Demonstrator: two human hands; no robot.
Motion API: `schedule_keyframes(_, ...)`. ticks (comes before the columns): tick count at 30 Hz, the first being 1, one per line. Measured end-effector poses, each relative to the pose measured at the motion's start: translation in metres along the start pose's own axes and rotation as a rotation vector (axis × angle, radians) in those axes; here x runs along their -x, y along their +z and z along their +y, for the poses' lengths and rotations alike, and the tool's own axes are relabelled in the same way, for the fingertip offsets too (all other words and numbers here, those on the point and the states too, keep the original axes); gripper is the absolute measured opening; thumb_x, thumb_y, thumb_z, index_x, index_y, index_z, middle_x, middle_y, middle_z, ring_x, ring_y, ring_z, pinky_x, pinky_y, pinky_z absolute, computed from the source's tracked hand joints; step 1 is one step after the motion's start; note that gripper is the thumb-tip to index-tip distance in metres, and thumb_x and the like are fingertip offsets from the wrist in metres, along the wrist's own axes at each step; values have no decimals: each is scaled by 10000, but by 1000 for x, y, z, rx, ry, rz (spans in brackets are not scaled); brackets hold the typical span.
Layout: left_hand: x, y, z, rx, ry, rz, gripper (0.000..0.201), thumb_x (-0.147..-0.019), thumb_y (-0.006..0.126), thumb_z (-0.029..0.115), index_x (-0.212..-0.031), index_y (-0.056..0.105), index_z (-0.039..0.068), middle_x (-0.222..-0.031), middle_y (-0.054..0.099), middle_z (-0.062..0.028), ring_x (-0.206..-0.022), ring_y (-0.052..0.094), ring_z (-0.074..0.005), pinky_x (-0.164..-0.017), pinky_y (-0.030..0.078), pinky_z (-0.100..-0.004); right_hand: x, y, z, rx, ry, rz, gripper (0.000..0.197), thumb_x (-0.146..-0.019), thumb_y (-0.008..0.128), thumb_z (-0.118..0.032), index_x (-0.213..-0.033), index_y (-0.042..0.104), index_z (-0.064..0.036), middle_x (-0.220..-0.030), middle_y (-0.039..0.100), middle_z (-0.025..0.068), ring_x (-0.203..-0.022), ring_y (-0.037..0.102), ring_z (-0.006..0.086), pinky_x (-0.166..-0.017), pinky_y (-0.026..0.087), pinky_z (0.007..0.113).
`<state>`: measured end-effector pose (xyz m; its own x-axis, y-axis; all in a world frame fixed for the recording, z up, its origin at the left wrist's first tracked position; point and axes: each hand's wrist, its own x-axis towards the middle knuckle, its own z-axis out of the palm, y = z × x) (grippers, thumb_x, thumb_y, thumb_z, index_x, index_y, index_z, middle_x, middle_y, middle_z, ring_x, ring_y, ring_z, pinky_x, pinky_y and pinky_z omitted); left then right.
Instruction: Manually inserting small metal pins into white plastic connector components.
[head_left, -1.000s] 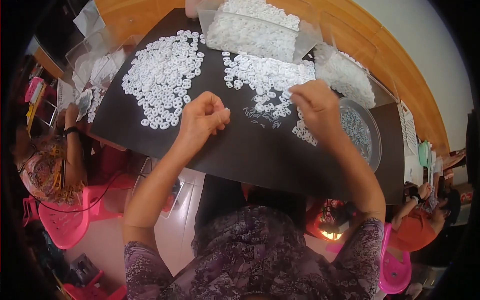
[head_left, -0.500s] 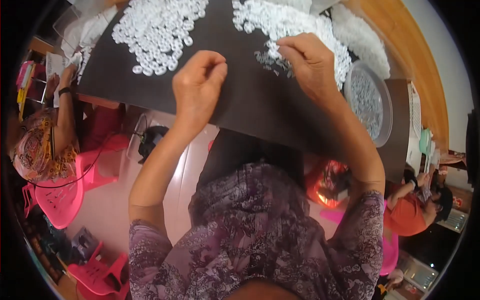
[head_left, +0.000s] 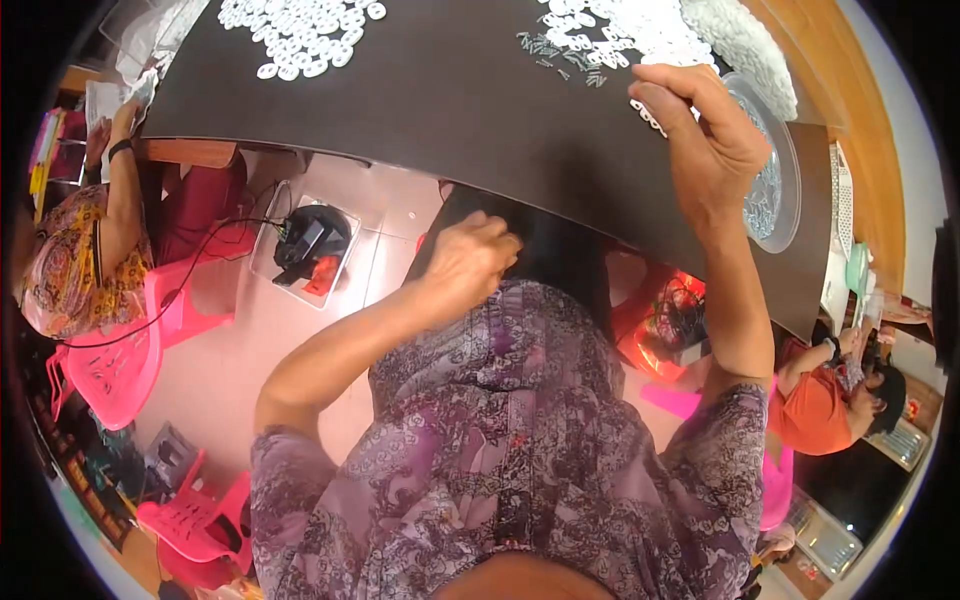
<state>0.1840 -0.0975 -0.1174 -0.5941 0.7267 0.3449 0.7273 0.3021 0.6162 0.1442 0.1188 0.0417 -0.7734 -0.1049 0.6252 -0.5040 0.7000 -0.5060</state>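
Note:
Over my lap, just below the table's front edge, my left hand (head_left: 472, 258) is closed with its fingers curled. Whatever it may hold is hidden. My right hand (head_left: 708, 130) is raised above the right side of the table, thumb and forefinger pressed together, and I cannot make out anything in the pinch. Beside its fingertips lie small white oval pieces with holes (head_left: 612, 52), part of a large heap. Next to these are scattered small grey pin-like pieces (head_left: 563, 54). A second pile of white oval pieces (head_left: 312, 40) is at the far left.
A clear round tub (head_left: 790, 215) of grey pieces stands right of my right hand. The dark table (head_left: 440, 110) spans the front. A tray with a black object (head_left: 312, 240) is on the floor. Co-workers sit left (head_left: 80, 260) and right (head_left: 815, 410), near pink chairs (head_left: 115, 385).
My left hand has come back from above the table to over my lap. My right hand has moved right, away from the grey pieces. The table sits higher in the view.

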Motion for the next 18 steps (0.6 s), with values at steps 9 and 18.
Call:
schedule_keyframes(9, -17, 88, -26, -456, 83, -520, 157, -663, 575, 116, -696, 698, 25, -842, 607, -155, -851, 535, -303, -772, 378, -404, 16, -29, -19, 14, -25, 35, 145, -788, 610, 86, -919, 652, 42, -778, 626, 72, -720, 558, 123, -631, 425, 212)
schedule_keyframes(18, -7, 100, -40, -268, 53, -270, 79, -584, 631, 140, -596, 653, 66, -783, 614, -126, -843, 566, -294, -849, 392, -408, 17, -27, -14, 55, 61, 87, 147, -746, 631, 91, -866, 662, 13, -721, 609, 53, -676, 550, 104, -595, 417, 217)
